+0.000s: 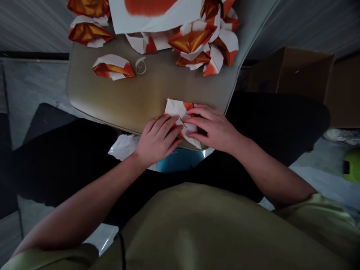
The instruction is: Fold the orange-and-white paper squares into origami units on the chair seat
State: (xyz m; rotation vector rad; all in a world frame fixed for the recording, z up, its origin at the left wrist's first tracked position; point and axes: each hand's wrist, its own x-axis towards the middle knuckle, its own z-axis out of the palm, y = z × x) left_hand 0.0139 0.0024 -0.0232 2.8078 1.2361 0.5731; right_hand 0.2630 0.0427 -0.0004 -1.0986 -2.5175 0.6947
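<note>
Orange-and-white folded paper (181, 120) lay at the near edge of a tan lap board (120, 101), under both of the person's hands. Left hand (157, 140) came in from the lower left, palm down, fingers slightly spread, tips resting on the paper's left side. Right hand (213, 129) came in from the right, also palm down, fingers spread and extended across the paper's upper right. Both hands seemed to press the paper flat against the board; no clear pinch showed, and fingertips of the two hands stayed just apart. Both forearms angled inward from olive sleeves (317, 213).

Further up the board sat a folded paper piece (112, 67) with a gold-orange inner face, beside a small paper curl (140, 65). Beyond those lay a heap of folded orange-and-white pieces (204, 47) and a white sheet with an orange patch (152, 11). Crumpled white paper (123, 147) poked out below the board's near edge, just left of a blue object (180, 160).

An open cardboard box (292, 73) stood off to the right of the board; its contents were too dark to tell. A green object (351, 165) showed at the right edge.
</note>
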